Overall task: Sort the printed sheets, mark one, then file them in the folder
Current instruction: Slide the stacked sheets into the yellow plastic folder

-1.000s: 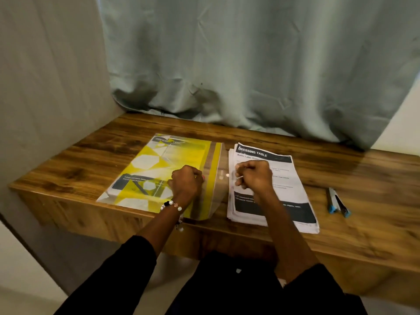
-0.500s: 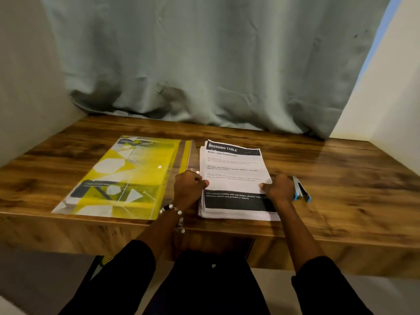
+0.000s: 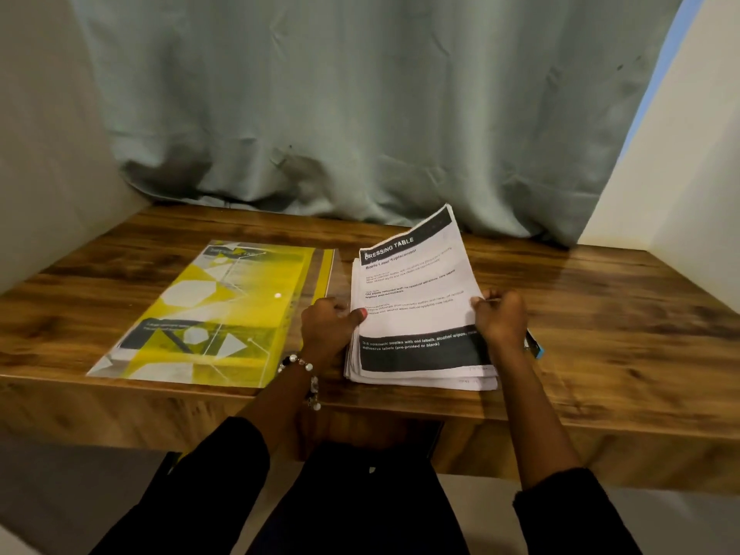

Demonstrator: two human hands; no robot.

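Observation:
A stack of printed sheets (image 3: 416, 314) headed "DRESSING TABLE" lies on the wooden table (image 3: 600, 334), its far end lifted and curling up. My left hand (image 3: 328, 328) grips the stack's left edge, thumb on top. My right hand (image 3: 500, 318) pinches the right edge of the upper sheets. A yellow patterned folder (image 3: 216, 310) with a clear cover lies flat to the left of the stack. A blue marker (image 3: 534, 346) peeks out from behind my right hand, mostly hidden.
A grey-green curtain (image 3: 360, 114) hangs along the back of the table. Pale walls close in on the left (image 3: 48, 154) and right (image 3: 672, 174). The table's front edge (image 3: 400, 406) runs just before my wrists.
The far end of the sheets has risen off the table. My right hand has shifted from beside the marker onto the stack's right edge; the left hand stays at the left edge.

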